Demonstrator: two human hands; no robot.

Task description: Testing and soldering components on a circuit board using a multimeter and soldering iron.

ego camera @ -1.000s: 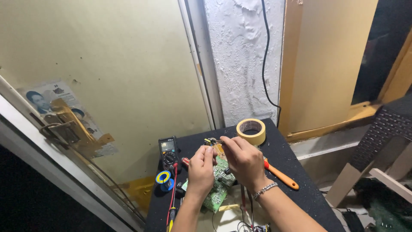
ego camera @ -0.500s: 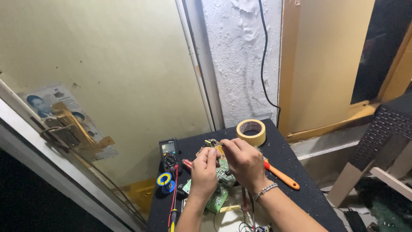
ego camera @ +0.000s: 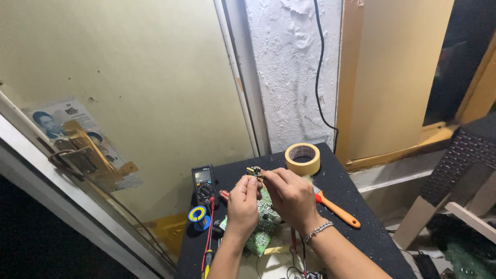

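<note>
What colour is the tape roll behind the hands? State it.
The tape roll is pale yellow, with a dark inner core; the head view shows it clearly.

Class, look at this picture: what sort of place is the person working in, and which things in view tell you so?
Probably a small home electronics repair corner: a multimeter, a green circuit board and a roll of masking tape lie on a small black table against a rough wall.

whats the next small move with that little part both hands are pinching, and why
Probably lower the small component toward the green circuit board. Both the left hand and right hand pinch it in the air above the board, apart from it, so close work there would be unsupported.
</note>
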